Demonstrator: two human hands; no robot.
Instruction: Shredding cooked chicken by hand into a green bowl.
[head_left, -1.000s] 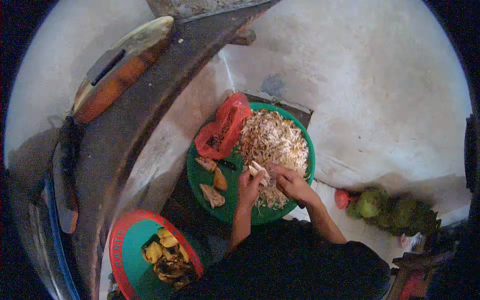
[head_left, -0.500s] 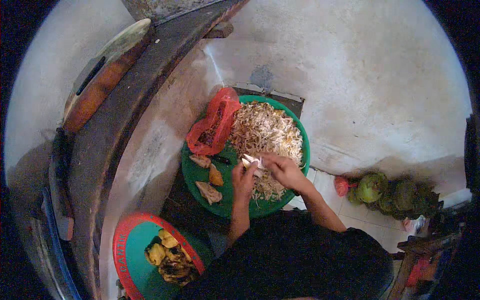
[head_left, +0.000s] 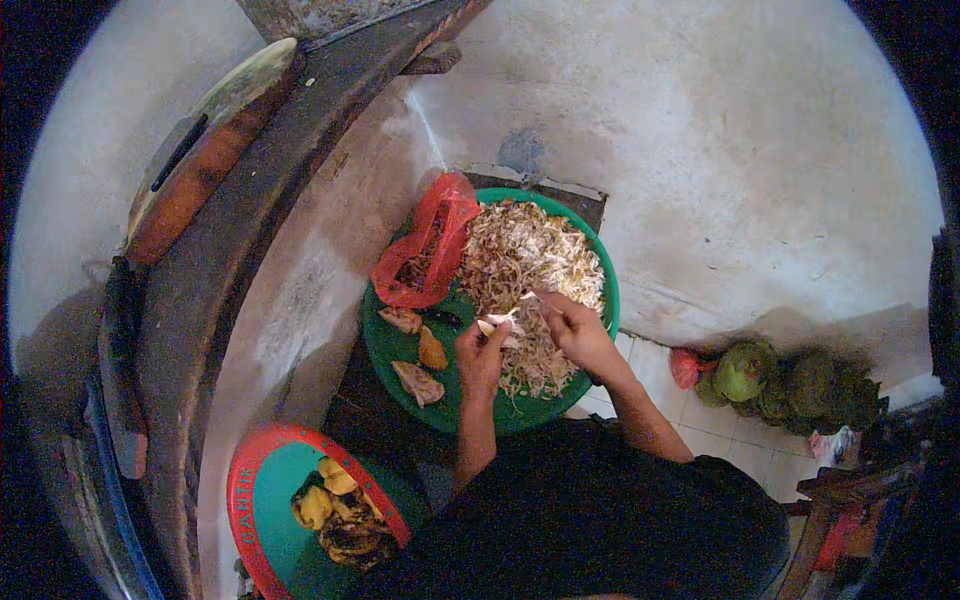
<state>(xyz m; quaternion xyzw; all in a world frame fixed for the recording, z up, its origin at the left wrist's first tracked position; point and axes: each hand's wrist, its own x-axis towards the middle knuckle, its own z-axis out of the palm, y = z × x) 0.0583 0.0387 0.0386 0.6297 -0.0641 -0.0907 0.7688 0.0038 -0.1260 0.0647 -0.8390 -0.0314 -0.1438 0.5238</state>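
Observation:
A large green basin point(head_left: 450, 418) stands in front of me, with a heap of pale shredded meat point(head_left: 535, 235), which looks like chicken, filling its right side. Over the near edge of the heap, my left hand point(head_left: 480, 362) grips a whitish chunk of meat point(head_left: 509, 330) between thumb and fingers. My right hand point(head_left: 583, 338) is closed in a pinch beside it, with a thin pale shred point(head_left: 529, 297) at its fingertips. Several unshredded meat pieces point(head_left: 418, 383) lie on the basin's left side. Near them is a small dark object point(head_left: 448, 310), too dim to name.
A red plastic bag point(head_left: 420, 285) with dark contents rests in the basin's left. Lower left, a red-rimmed green tub point(head_left: 240, 500) holds yellowish pieces. Green coconuts point(head_left: 742, 372) sit on the floor at right. A dark ledge point(head_left: 235, 260) with a round wooden board point(head_left: 215, 140) runs along the left.
My right hand has drawn slightly up and closed in a pinch, with a shred now showing at its fingertips. My left hand has shifted slightly left, still gripping the chunk.

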